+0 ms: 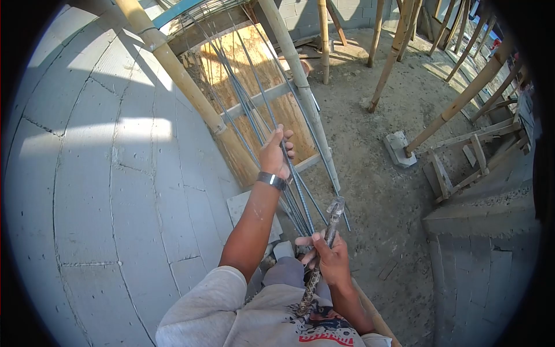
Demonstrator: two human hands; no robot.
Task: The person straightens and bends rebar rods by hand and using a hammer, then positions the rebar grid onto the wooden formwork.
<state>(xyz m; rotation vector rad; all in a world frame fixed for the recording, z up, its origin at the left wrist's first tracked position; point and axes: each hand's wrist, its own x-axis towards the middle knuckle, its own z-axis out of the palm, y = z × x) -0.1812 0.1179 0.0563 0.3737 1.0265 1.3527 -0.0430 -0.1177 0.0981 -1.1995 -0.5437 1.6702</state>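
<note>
My left hand [276, 153], with a dark band on the wrist, is closed around a steel rebar rod [296, 176]. More long rebar rods [240, 92] lie beside it, leaning up over a wooden ladder-like frame [298, 75]. Lower down, my right hand [330, 260] grips a worn, cement-spattered tool that looks like a hammer [313, 283]. Its metal head [335, 205] points up and away from me, and its handle slants down toward my shirt. Some fingers of this hand are partly stretched out near the lower rods.
A grey block wall [133, 191] rises on the left. Bamboo poles [393, 63] stand across the back and right, one beside a concrete block [399, 149]. A plywood sheet [254, 52] lies behind the rods. A wooden frame [477, 153] and low wall [485, 225] are at right.
</note>
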